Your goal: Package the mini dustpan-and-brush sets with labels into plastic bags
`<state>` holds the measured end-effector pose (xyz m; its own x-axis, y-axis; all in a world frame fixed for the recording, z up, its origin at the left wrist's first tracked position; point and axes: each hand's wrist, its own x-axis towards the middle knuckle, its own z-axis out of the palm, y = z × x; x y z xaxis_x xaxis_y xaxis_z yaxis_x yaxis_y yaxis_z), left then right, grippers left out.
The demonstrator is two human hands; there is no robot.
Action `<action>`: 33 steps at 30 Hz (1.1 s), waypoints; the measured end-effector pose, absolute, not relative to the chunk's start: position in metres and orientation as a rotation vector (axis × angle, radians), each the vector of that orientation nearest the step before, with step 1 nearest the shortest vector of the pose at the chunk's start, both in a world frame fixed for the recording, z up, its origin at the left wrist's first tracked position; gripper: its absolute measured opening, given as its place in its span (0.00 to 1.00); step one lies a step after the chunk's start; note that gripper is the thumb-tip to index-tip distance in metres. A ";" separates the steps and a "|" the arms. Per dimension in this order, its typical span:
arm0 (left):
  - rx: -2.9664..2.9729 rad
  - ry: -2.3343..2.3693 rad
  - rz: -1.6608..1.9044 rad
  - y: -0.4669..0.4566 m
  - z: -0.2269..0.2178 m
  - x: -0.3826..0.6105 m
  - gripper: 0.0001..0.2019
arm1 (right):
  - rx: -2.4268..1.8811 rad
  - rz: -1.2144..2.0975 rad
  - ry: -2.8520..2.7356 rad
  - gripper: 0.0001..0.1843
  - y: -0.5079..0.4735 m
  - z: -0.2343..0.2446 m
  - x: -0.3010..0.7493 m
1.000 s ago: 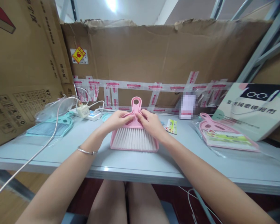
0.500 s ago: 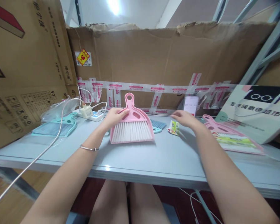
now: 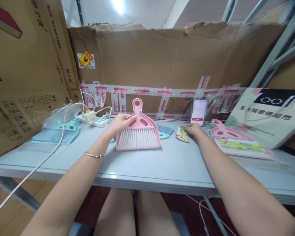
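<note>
My left hand (image 3: 121, 124) is closed on a pink dustpan (image 3: 143, 115), gripping it just below the handle on its left side. A brush with white bristles (image 3: 137, 138) is fitted into this dustpan, which stands upright on the table. Over to the right, my right hand (image 3: 193, 129) pinches the upper right edge of a green and yellow printed label card (image 3: 182, 135) at the tabletop. Behind the pink set lies a blue brush (image 3: 165, 130), partly hidden by the dustpan.
A bagged pink dustpan set (image 3: 241, 142) lies at right, before a white and green box (image 3: 265, 114). At left are a teal dustpan set (image 3: 57, 132), a power strip (image 3: 100, 122) and a white cable (image 3: 60, 142). A phone (image 3: 198, 113) leans against the cardboard (image 3: 142, 59).
My right hand has come down and slightly left onto the label card, which has turned a little. My left hand keeps holding the pink dustpan in about the same place.
</note>
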<state>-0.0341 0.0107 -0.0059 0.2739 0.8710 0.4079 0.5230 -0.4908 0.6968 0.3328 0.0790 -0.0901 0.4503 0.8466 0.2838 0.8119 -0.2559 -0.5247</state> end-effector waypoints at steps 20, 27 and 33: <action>1.786 1.300 1.158 0.017 -0.016 -0.034 0.19 | -0.747 1.070 -1.370 0.12 -0.023 0.006 0.238; 1.477 1.140 1.114 0.016 -0.021 -0.027 0.14 | -0.849 1.389 -1.548 0.18 -0.020 -0.018 0.185; 1.536 1.145 1.200 0.019 -0.019 -0.026 0.15 | -1.046 0.966 -1.364 0.16 -0.009 -0.033 0.170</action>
